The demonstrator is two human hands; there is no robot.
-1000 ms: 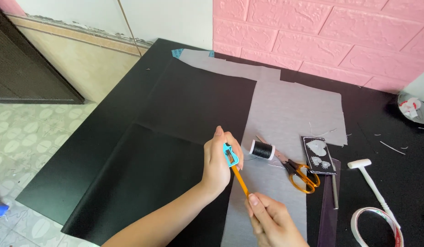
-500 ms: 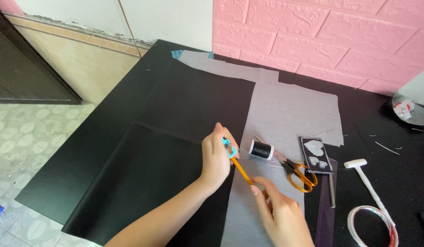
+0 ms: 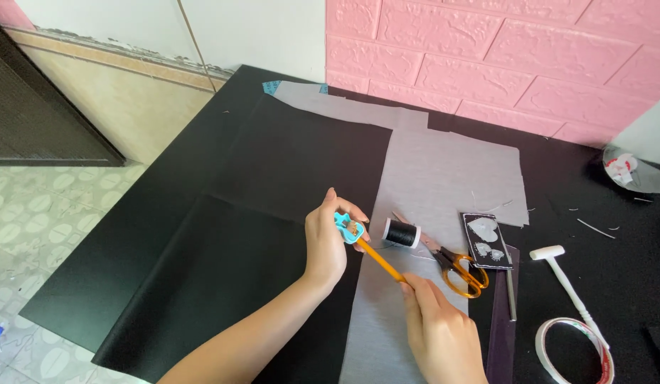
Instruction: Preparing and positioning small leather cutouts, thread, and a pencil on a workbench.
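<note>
- Left hand [image 3: 326,245] pinches a small blue sharpener [image 3: 348,227]; right hand [image 3: 440,331] grips the orange pencil [image 3: 381,262], tip seated in it, mid-counter [image 3: 166,235].
- Sharpening looks underway, not finished; no shavings visible.
- Grey fabric [image 3: 444,178] beneath bears no visible marks; orange scissors [image 3: 458,270] lie unused alongside.

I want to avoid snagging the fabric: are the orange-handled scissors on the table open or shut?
Shut: the orange-handled scissors lie flat on the grey fabric, loops side by side, blades together.
</note>
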